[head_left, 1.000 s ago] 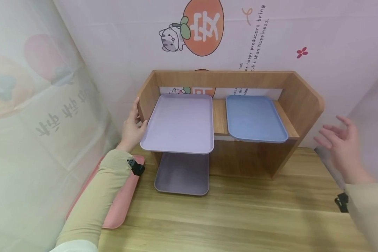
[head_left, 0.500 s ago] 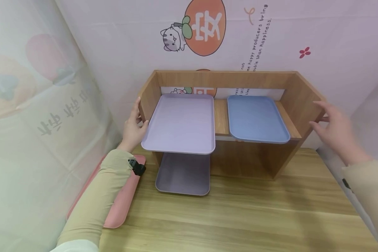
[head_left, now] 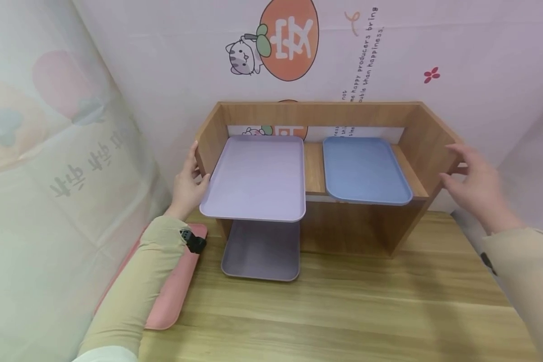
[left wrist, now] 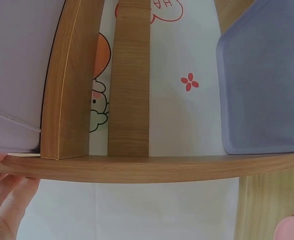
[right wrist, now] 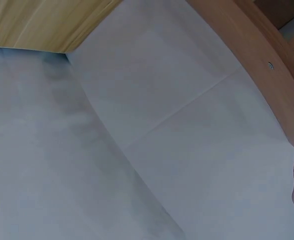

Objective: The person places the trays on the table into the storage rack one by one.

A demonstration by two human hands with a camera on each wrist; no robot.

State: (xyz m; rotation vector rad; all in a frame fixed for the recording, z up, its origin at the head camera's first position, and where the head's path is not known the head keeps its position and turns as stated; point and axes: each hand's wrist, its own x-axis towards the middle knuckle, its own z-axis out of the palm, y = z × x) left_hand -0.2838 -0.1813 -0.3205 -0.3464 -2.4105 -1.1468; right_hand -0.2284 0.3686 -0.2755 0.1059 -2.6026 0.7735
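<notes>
A wooden two-tier desktop shelf stands against the back wall. My left hand grips the front edge of its left side panel, thumb on the inner side and fingers outside; the left wrist view shows these fingers against the panel. At the opposite end, my right hand holds the right side panel the same way. A lavender tray lies on the upper tier at the left, close to my left thumb. Beside it rests a smaller blue tray. Both overhang the front edge.
A greyish-purple tray sits in the lower left bay and sticks out in front. A pink tray lies on the wooden table under my left forearm. Printed cloth covers the walls behind and at the left.
My right hand has come in leftward from beside the shelf and taken hold of its right side panel. The left hand keeps its grip; shelf and trays look unmoved.
</notes>
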